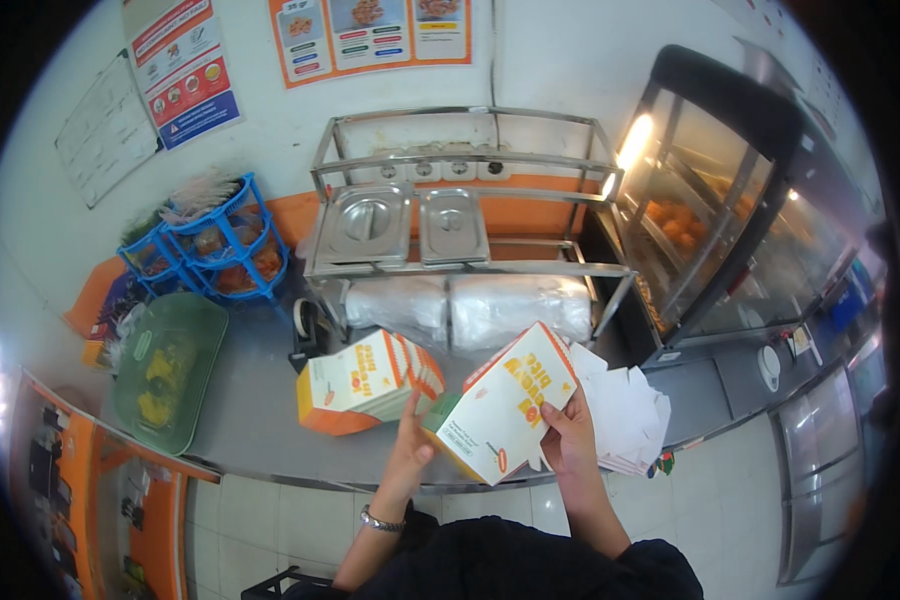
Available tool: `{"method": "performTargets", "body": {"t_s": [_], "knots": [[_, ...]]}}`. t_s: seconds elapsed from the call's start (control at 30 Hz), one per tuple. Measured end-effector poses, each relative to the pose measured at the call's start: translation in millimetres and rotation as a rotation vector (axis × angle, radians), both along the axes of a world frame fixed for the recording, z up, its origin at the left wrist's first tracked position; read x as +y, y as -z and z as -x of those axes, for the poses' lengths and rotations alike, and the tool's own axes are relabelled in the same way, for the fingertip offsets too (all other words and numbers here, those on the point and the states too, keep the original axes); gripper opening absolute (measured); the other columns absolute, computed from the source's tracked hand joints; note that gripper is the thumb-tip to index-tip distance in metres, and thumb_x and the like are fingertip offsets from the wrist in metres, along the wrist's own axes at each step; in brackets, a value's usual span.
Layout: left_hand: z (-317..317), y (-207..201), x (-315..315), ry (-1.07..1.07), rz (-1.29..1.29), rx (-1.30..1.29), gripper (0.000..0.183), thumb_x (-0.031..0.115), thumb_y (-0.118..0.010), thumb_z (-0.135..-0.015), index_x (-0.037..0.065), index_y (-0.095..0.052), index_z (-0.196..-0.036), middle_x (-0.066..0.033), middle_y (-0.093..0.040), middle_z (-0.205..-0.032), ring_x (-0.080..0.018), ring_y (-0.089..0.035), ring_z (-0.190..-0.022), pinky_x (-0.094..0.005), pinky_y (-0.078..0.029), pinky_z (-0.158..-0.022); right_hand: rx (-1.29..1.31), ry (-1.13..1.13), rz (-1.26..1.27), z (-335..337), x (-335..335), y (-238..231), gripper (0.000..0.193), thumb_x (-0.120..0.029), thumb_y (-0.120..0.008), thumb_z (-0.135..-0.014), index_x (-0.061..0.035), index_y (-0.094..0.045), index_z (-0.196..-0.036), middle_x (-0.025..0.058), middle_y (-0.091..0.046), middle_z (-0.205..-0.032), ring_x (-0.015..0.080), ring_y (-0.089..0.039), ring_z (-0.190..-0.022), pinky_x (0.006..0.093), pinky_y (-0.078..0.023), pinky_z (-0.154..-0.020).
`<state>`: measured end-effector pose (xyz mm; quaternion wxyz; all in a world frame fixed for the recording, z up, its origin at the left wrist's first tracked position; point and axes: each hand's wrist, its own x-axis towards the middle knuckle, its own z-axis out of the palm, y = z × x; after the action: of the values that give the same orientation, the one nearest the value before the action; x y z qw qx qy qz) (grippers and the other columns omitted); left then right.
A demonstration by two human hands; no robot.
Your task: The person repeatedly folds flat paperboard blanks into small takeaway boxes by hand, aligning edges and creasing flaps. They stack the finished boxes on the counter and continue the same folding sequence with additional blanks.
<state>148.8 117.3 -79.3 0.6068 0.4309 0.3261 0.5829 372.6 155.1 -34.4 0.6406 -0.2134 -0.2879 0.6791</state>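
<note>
A white, yellow and orange paperboard food box [505, 405] is tilted in front of me above the counter. My right hand [572, 437] grips its right edge, with the thumb on the printed face. Beside the box's green left side, my left hand [406, 452] has its fingers stretched upward and holds nothing that I can see. Just left of it, a nested stack of similar boxes [358, 385] lies on the steel counter. Flat white carton blanks [630, 415] are piled to the right, partly behind the held box.
A green tray [175, 370] with yellow items sits at the left, below blue baskets [232, 240]. A steel rack [470, 268] holds lidded pans, with plastic-wrapped bundles [520, 308] beneath. A lit food warmer [705, 210] stands at the right. A tape dispenser [308, 330] is behind the boxes.
</note>
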Motion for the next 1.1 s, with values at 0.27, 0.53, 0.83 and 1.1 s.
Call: {"method": "performTargets", "body": {"t_s": [0.27,0.53,0.83,1.1], "knots": [[83.7,-28.4,27.8,-0.354,-0.12,-0.097,0.13,0.037,-0.087,-0.067,0.013,0.007,-0.153,-0.0129,-0.03,-0.149,-0.0262,-0.036,-0.135,-0.0393,-0.032,-0.11,-0.144,0.138,-0.056,118.6,25.5,-12.9,0.071,0.006,-0.064,-0.083,-0.0063,-0.025,-0.142,0.0142,-0.055,-0.124,0.0247,-0.062,-0.108,0.0361,-0.058,-0.085],[206.5,-19.8,32.6,-0.268,-0.066,0.05,0.096,0.05,-0.079,-0.074,0.0,-0.034,-0.143,-0.0088,-0.053,-0.131,-0.018,-0.052,-0.119,-0.0322,-0.042,-0.1,-0.148,-0.185,0.043,178.0,64.1,-20.9,0.087,-0.011,-0.081,-0.07,-0.0012,-0.031,-0.141,0.0117,-0.054,-0.125,0.0232,-0.058,-0.114,0.0338,-0.054,-0.089],[272.1,-19.9,47.1,-0.211,-0.085,0.151,0.079,0.036,-0.071,-0.085,-0.002,-0.033,-0.143,-0.0097,-0.054,-0.129,-0.0193,-0.054,-0.116,-0.0327,-0.043,-0.098,-1.001,0.139,-0.204,241.2,66.7,-9.5,0.101,-0.02,-0.087,-0.063,0.0009,-0.028,-0.143,0.0166,-0.05,-0.127,0.0269,-0.05,-0.119,0.0393,-0.041,-0.102],[262.9,-45.9,48.0,-0.441,-0.19,0.563,0.113,0.011,-0.081,-0.073,0.0,0.001,-0.15,-0.0182,-0.049,-0.13,-0.0249,-0.053,-0.117,-0.0361,-0.044,-0.098,-1.398,0.481,-0.207,271.1,56.6,-20.9,0.102,-0.019,-0.087,-0.061,0.0038,-0.028,-0.141,0.02,-0.044,-0.124,0.0344,-0.044,-0.119,0.0434,-0.041,-0.099]]}}
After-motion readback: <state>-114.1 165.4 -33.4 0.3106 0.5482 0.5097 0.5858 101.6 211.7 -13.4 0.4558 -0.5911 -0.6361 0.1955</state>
